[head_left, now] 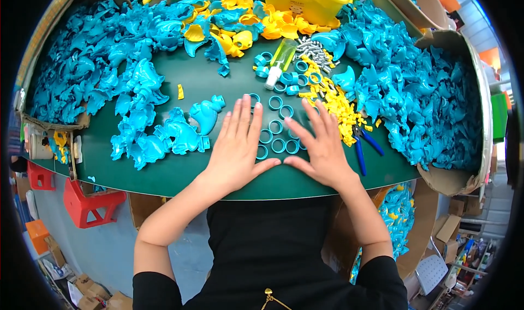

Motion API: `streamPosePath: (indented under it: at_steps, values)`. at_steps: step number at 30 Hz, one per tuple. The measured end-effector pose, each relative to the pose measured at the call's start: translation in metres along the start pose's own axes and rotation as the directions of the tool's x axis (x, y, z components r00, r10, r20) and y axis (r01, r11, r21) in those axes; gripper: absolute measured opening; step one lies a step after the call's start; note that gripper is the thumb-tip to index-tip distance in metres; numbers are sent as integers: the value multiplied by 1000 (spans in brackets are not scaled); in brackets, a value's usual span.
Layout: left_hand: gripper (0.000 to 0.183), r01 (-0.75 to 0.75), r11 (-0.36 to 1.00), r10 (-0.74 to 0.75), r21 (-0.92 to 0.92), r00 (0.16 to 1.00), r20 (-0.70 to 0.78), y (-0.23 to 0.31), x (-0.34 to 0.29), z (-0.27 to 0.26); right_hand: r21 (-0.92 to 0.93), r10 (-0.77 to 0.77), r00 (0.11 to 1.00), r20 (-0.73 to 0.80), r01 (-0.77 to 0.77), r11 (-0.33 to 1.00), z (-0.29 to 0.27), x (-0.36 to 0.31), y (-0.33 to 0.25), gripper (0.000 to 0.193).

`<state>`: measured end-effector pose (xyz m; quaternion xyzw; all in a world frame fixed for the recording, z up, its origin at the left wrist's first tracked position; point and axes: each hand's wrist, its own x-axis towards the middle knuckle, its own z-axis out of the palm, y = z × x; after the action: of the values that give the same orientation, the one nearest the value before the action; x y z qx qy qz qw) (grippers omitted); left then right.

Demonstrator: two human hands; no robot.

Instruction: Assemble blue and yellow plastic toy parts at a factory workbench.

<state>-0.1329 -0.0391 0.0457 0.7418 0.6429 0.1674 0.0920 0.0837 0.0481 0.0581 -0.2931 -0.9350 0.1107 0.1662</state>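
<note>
Hands, left hand [237,149] and right hand [322,149], fingers spread flat, flanking blue rings [278,138] near table edge [273,192].

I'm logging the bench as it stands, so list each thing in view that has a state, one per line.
left hand: open, flat on the table, fingers spread, holding nothing
right hand: open, flat on the table, holding nothing
blue rings: loose, lying flat between the two hands
spray bottle: lying on its side
blue-handled pliers: lying on the table, unheld
yellow bin: upright, holding metal screws
green table: piled with blue and yellow parts
</note>
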Motion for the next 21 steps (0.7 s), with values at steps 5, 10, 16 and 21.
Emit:
streamPosePath:
  at_steps: [5,10,16,21]
  values:
    - [99,-144,989,143,-43,990,-13,-13,26,6,-70,-68,991,112,76,995,16,17,15,71]
    - [97,-74,997,73,-18,996,-51,-5,24,-29,-151,-123,992,37,127,980,0,38,22,67]
    - [60,219,920,-140,325,959,-248,-40,-7,-50,50,29,954,-299,-15,999,-21,66,34,21]
    - [42,192,957,-123,216,947,-297,-48,7,-43,59,-38,939,-342,62,996,-2,140,23,17]
